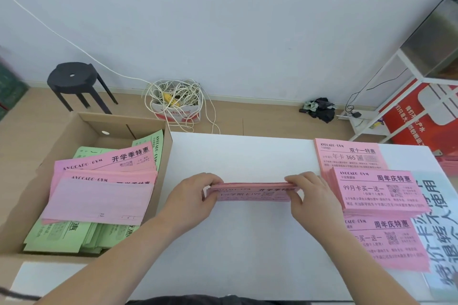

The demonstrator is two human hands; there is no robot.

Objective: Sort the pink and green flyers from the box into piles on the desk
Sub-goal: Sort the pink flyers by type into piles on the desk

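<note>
A stack of pink flyers [252, 192] stands tilted on its long edge on the white desk [247, 242]. My left hand [190, 199] grips its left end and my right hand [311, 195] grips its right end. To the left, a cardboard box [29, 195] holds pink flyers [99, 195] lying over green flyers [62, 235]. On the desk's right side lie three pink piles: a far one [347, 153], a middle one [376, 192] and a near one [386, 245].
A large printed sheet [438, 230] lies under the piles at the desk's right edge. On the floor behind stand a black stool [74, 79], a bag of tangled white cable [176, 101] and a white shelf frame [406, 77] with a red sign.
</note>
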